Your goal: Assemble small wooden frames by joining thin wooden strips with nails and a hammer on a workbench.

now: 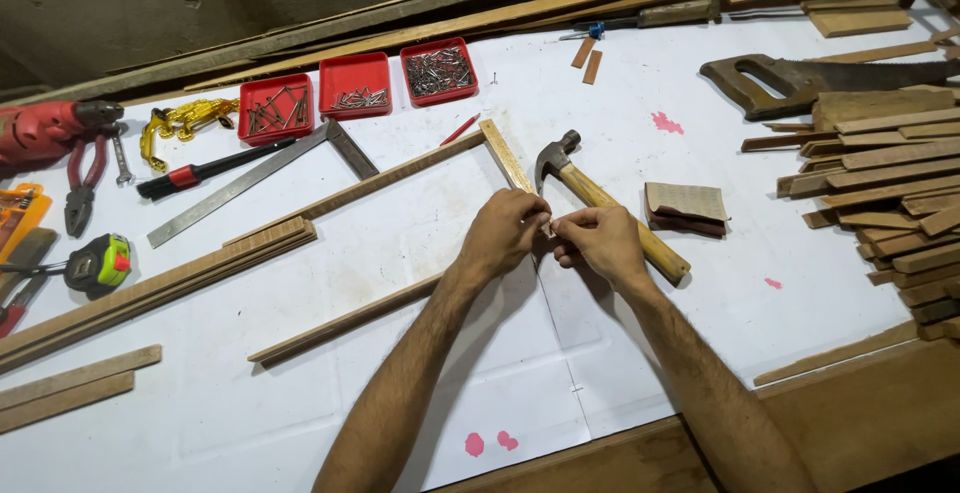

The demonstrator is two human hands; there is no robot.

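Head view: both hands [552,235] on wood strip [507,155] (hammer [600,201] just beside, rt).

Two bare forearms with dark hair are seen, no sleeves, gloves, rings or watch being worn on the left hand [503,233] or right hand [600,241].

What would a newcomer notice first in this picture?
At the centre, the left hand and right hand meet at the end of a short wooden strip on the white tabletop. A claw hammer lies just beside the right hand. Three red trays of nails stand at the back, and a handsaw lies at the far right.
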